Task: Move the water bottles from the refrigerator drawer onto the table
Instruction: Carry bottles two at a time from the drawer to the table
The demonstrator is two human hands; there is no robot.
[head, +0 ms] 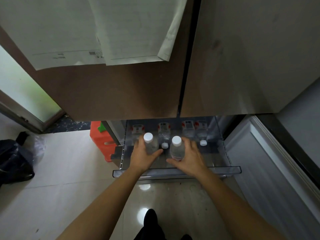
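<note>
Left hand gripping upright bottle, right hand gripping another — over open drawer

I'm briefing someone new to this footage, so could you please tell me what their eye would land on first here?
Two bare hands reach into the pulled-out clear refrigerator drawer at centre: the left hand grips an upright white-capped water bottle, and the right hand grips another bottle. More bottles lie behind them in the drawer. Above, white papers hang on the brown refrigerator door, and an orange stool stands left of the drawer.
</note>
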